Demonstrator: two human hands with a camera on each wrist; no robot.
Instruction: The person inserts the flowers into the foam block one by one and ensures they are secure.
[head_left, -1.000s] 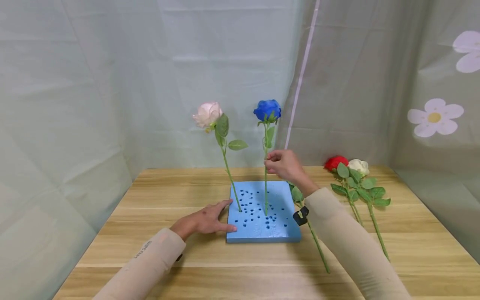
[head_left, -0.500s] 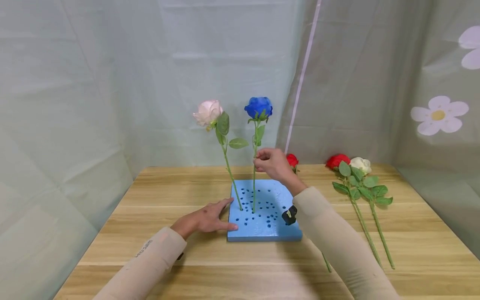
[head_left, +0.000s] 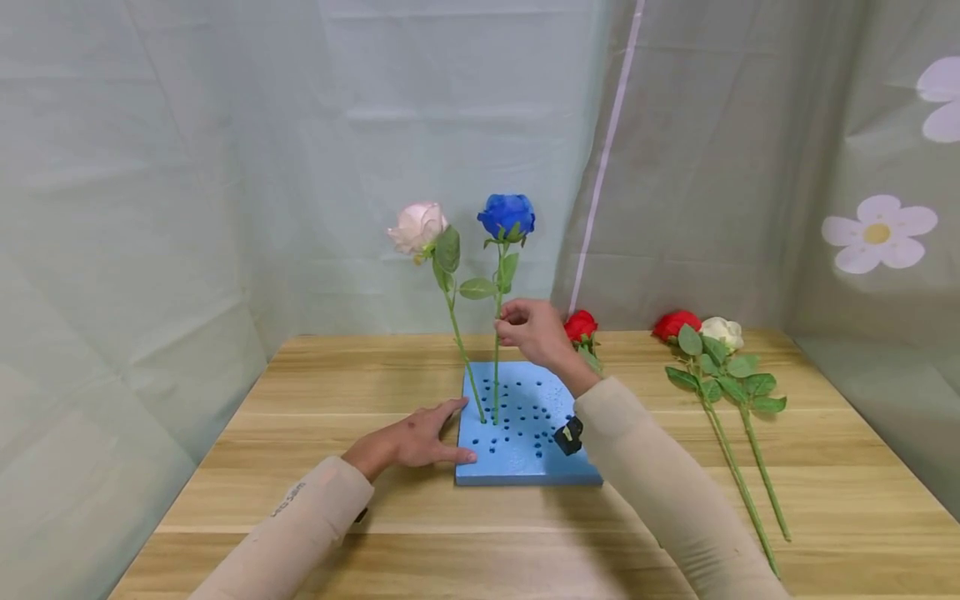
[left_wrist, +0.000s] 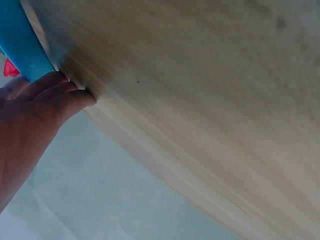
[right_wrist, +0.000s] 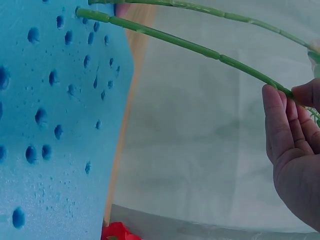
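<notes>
Near mid-frame, the right hand (head_left: 536, 335) pinches the blue rose (head_left: 507, 215) by its stem. Lower down, the left hand (head_left: 417, 437), thumb and fingers spread, touches the blue block (head_left: 517, 468).

Mid-frame, your long-stemmed pink rose (head_left: 418, 227) stands in the blue foam slab (head_left: 517, 462), left of the long-stemmed blue rose (head_left: 507, 215).

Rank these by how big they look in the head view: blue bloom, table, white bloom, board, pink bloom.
1. Table
2. Board
3. Pink bloom and blue bloom: too alike to rank
4. White bloom
</notes>
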